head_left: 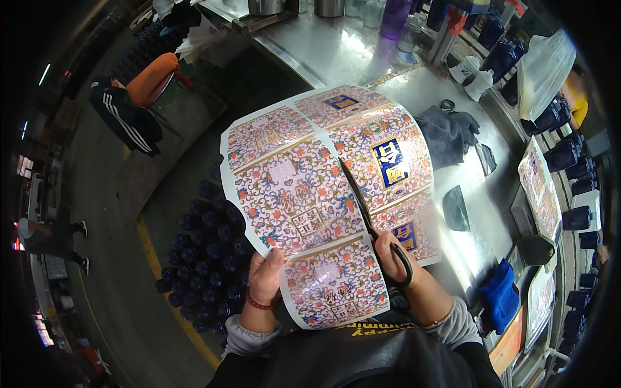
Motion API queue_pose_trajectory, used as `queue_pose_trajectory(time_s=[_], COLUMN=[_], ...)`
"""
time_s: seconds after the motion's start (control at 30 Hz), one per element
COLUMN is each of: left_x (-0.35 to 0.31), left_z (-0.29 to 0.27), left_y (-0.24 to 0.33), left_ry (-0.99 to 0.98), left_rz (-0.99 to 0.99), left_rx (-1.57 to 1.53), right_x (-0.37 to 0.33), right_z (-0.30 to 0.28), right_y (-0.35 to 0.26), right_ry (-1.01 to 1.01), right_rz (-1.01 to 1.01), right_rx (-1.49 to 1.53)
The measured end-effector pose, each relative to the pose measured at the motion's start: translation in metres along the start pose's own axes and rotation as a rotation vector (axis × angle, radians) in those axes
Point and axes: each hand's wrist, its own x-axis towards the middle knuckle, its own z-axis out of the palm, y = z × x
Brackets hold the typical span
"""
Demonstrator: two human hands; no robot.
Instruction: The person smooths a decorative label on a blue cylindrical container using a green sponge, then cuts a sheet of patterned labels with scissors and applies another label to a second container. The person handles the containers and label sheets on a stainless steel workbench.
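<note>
A large printed sheet (294, 194) with a colourful floral pattern and blue and gold label panels spreads before me, its far right part curling over. My left hand (266, 278), with a red bead bracelet on the wrist, pinches the sheet's left edge. In my right hand (391, 257) is a pair of scissors (406, 264), fingers closed round the black handles. Their long dark blades lie along a slit running up the sheet between two printed panels. How far apart the blades stand is hard to make out.
Many dark blue bottles (210, 258) stand low at the left. A metal table (479, 200) holds a dark cloth (449, 132), a blue cloth (500, 296) and more printed sheets (540, 187). Blue bottles line a conveyor at right. An orange chair (152, 77) stands far left; a person (48, 233) walks beyond.
</note>
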Motion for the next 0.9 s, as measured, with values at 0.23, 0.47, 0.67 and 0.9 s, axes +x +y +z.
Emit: queue_pose_trajectory(time_s=[0.23,0.47,0.67,0.9], left_x=[0.02,0.133,0.122,0.099], left_z=[-0.019,-0.043,-0.009,-0.005], left_y=[0.01,0.06,0.068,0.083], left_ry=[-0.075,0.037,0.023,-0.027], left_rz=[-0.069,-0.208,0.028,0.086], left_rx=[-0.187,-0.153,0.116,0.163], right_x=[0.0,-0.008,-0.017,-0.023], right_z=[-0.004,-0.004,-0.004,-0.003], right_y=[0.001,0.004,0.027,0.033], right_ry=[-0.087,-0.119,-0.061,-0.26], right_rz=[0.044,0.129,0.116,0.18], right_rx=[-0.034,-0.108,-0.058,0.084])
